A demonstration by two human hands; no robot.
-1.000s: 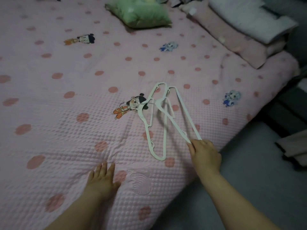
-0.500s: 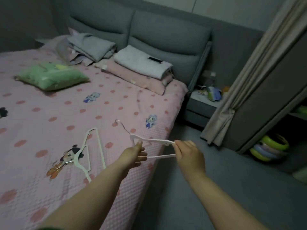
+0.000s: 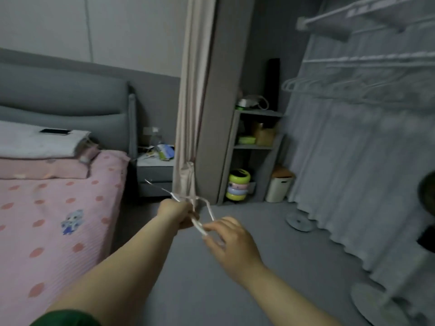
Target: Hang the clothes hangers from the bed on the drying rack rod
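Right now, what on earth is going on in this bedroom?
A person stands beside the pink spotted bed, holding a white plastic clothes hanger. The left hand grips it near the hook and the right hand pinches its near end. It is not yet hung: the white drying rack, with other hangers on it, is up to the right.

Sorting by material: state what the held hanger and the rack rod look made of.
Hanger: likely white plastic, smooth thin arms; hook a thin grey wire, probably metal. Rack rod: apparently white-coated metal tube, straight; blur leaves it open.
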